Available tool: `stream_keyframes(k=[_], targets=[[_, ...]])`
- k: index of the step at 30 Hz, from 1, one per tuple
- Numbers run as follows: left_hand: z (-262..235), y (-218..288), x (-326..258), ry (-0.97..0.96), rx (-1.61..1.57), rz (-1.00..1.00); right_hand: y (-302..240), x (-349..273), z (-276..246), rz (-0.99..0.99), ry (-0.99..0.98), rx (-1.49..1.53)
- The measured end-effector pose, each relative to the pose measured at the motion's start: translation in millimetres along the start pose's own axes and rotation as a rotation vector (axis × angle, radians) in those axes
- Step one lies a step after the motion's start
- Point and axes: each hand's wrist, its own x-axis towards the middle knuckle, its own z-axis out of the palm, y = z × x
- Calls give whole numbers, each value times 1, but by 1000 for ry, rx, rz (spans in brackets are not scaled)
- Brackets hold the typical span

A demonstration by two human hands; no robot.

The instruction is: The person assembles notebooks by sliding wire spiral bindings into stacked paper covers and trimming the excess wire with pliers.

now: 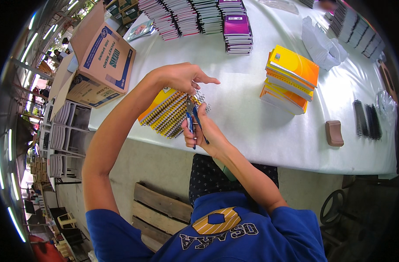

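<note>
Several yellow spiral notebooks (158, 105) lie fanned out at the table's near left edge, their metal coils facing up and toward me. My right hand (204, 133) is closed around the blue handles of a pair of pliers (192, 117). The plier jaws reach in among the loose wire ends (202, 99) at the right of the coils. Over the far end of these notebooks is my left hand (182, 76), one finger stretched out to the right and other digits bent down at the coil ends. Whether those bent digits grip a wire is hidden.
A stack of orange notebooks (291, 72) stands to the right, near a crumpled plastic bag (324, 46). Purple-covered notebooks (237, 27) are piled at the back. An open carton (105, 65) is at the left. Black coils (367, 120) and a brown case (334, 133) lie far right.
</note>
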Motion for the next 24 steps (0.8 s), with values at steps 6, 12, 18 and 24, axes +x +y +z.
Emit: stream_keyframes(k=[6,12,18,24], targets=[[0,-7,3,-5,5,40,-1,0,1,-90,156,2],[5,2,7,9,125,-39,2,3,-18,10,13,48],[6,2,6,25,155,14,13,0,-10,-71,107,-58],[7,1,8,13,199,9,6,-3,-11,-60,107,-46]])
